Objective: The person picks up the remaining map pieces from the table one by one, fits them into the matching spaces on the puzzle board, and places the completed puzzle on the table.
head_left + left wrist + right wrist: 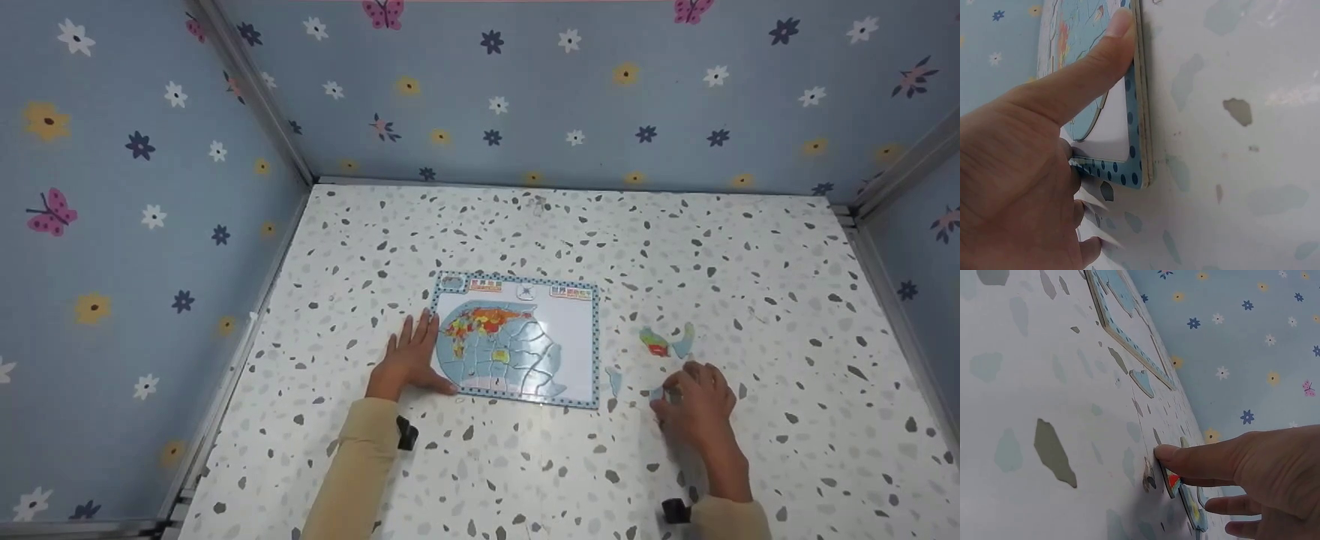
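A world-map jigsaw board with a blue dotted border lies flat on the speckled table. Its left and middle parts hold fitted pieces, and bare white shows at the right. My left hand rests at the board's left side, fingers spread along that edge; the thumb lies on the border. To the right of the board, my right hand pinches a small bluish puzzle piece between thumb and fingers, low over the table. The fingers hide most of it.
Beyond the right hand lie a green-and-red puzzle piece and a curved blue-green one. Another light-blue piece sits just off the board's right edge. Blue flowered panels wall the table at the back and sides.
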`<action>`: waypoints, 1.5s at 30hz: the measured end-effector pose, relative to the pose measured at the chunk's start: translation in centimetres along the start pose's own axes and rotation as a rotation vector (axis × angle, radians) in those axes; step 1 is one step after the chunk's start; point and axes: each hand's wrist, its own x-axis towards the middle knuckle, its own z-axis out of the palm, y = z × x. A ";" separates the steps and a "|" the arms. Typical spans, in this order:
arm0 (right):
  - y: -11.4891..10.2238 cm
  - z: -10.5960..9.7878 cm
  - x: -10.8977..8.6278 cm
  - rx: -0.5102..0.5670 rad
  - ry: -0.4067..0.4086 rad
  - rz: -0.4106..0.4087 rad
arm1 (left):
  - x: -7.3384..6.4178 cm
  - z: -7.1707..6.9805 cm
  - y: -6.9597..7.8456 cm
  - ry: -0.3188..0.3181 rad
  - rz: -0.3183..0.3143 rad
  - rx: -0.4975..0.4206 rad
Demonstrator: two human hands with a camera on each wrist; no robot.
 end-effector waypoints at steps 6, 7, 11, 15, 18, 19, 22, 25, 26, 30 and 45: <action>0.3 0.0 0.0 0.011 -0.024 0.021 | -0.1 0.0 0.1 -0.003 -0.011 -0.017; 0.3 0.0 0.0 0.014 -0.028 0.024 | -0.1 0.1 0.1 -0.002 -0.011 -0.019; 0.5 0.1 0.0 0.015 -0.034 0.037 | -0.1 0.1 0.1 0.002 -0.013 -0.023; 0.6 0.2 -0.1 0.011 -0.029 0.043 | -0.1 0.1 0.1 0.006 -0.009 -0.021; 0.5 0.2 -0.1 0.008 -0.024 0.036 | -0.1 0.1 0.0 0.010 -0.005 -0.015; 0.5 0.2 -0.1 0.007 -0.021 0.031 | -0.1 0.1 0.0 0.012 -0.004 -0.015; 0.4 0.1 -0.2 0.004 -0.016 0.017 | -0.1 0.2 0.0 0.014 -0.002 -0.017; 0.4 -0.1 -0.2 0.013 0.010 -0.011 | -0.2 0.2 -0.1 0.012 0.003 -0.029; 0.4 -0.2 -0.2 0.018 0.021 -0.020 | -0.2 0.3 -0.1 0.011 0.003 -0.032; 0.4 -0.7 -0.1 0.059 0.049 -0.050 | -0.3 0.3 -0.1 0.012 0.006 -0.036; -0.9 -3.1 0.7 0.417 0.008 0.071 | -0.2 0.0 -0.1 0.018 0.015 -0.006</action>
